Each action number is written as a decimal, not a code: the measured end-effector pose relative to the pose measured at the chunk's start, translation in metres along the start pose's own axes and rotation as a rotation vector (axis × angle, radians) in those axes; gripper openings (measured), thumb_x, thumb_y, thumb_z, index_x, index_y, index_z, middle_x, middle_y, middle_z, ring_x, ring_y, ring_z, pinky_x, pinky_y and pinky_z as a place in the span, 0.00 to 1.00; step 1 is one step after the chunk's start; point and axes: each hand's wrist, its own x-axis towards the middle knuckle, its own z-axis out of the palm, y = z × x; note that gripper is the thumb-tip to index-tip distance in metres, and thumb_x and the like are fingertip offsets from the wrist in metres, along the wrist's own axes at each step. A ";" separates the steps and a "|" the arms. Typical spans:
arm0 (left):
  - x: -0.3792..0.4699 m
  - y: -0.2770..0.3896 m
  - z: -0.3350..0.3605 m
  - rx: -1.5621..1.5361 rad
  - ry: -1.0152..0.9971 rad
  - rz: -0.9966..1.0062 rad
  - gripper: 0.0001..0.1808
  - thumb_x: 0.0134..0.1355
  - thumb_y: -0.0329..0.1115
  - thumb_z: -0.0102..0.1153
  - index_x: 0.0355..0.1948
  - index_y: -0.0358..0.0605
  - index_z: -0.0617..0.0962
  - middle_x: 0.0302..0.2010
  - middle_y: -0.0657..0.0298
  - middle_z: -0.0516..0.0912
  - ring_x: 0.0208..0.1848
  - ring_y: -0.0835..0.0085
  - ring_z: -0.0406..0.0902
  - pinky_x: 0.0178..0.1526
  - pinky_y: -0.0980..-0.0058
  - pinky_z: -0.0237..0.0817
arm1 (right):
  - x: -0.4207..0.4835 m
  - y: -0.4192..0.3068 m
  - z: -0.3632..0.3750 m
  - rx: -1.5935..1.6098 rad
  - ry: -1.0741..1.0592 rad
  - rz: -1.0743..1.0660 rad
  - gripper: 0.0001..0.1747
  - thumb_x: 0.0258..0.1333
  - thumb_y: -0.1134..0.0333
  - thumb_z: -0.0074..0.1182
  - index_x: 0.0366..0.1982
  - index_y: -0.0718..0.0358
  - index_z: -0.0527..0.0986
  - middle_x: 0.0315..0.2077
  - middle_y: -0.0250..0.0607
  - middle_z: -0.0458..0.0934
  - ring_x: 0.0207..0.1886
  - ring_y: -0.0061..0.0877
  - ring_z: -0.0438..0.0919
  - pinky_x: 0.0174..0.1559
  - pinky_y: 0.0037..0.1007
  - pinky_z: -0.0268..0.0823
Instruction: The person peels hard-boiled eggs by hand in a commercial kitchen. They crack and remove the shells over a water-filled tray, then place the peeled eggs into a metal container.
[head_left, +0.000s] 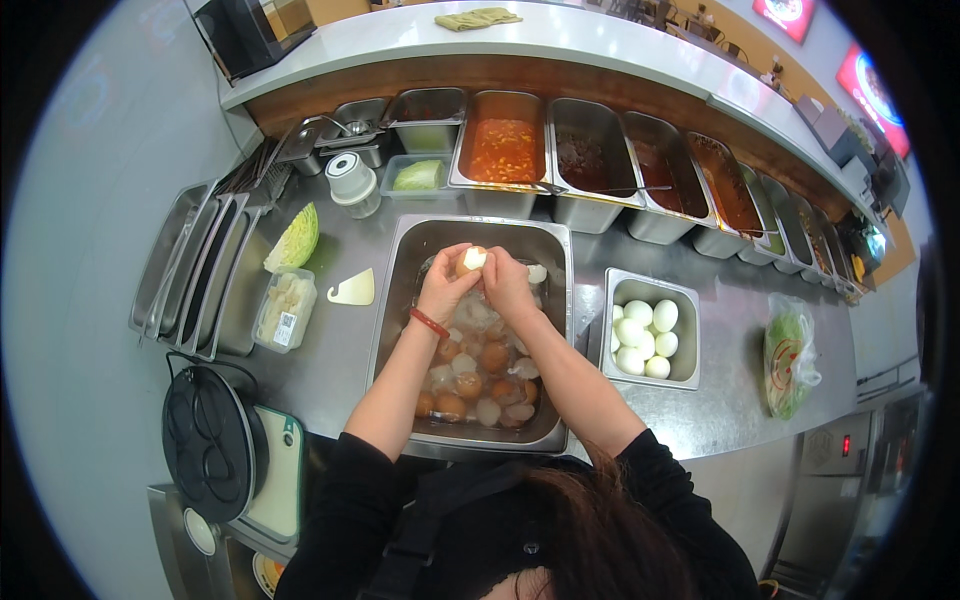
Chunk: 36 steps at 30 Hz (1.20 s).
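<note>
A partly peeled brown egg (474, 259) is held over a deep steel pan (382, 300). My left hand (448, 279) grips the egg from the left, its fingers around the brown shell. The fingers of my right hand (508, 279) touch the egg's right side, beside the bared white; whether they hold a bit of shell cannot be told. Below my hands, brown eggs (469, 385) lie in water in the pan among translucent pieces that look like ice (488, 412). To the right, a smaller steel pan (694, 330) holds several peeled white eggs (638, 313).
Steel food pans (501, 184) with sauces line the back under a white counter (570, 37). At left are a cabbage wedge (294, 238), a white scraper (352, 288), a lidded plastic tub (286, 311) and stacked steel pans (244, 300). A bag of greens (787, 360) lies far right.
</note>
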 end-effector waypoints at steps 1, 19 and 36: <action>0.000 0.001 0.001 -0.016 -0.010 -0.004 0.22 0.50 0.23 0.53 0.47 0.41 0.65 0.44 0.61 0.70 0.45 0.74 0.69 0.44 0.77 0.65 | 0.000 -0.001 0.000 -0.016 0.003 0.011 0.10 0.53 0.67 0.38 0.26 0.65 0.68 0.15 0.49 0.73 0.20 0.41 0.74 0.24 0.37 0.65; 0.000 0.012 -0.001 0.113 0.032 -0.030 0.25 0.45 0.17 0.51 0.48 0.41 0.68 0.43 0.63 0.71 0.44 0.76 0.70 0.44 0.81 0.65 | 0.005 0.002 0.000 0.172 0.058 -0.055 0.09 0.43 0.68 0.54 0.30 0.63 0.75 0.24 0.40 0.75 0.24 0.24 0.74 0.29 0.23 0.66; -0.004 0.017 0.002 0.070 0.015 -0.087 0.25 0.44 0.16 0.50 0.47 0.41 0.68 0.44 0.64 0.71 0.45 0.77 0.70 0.46 0.79 0.64 | 0.004 0.000 -0.009 -0.017 0.165 -0.308 0.04 0.50 0.74 0.46 0.27 0.67 0.72 0.22 0.39 0.73 0.17 0.20 0.73 0.21 0.20 0.64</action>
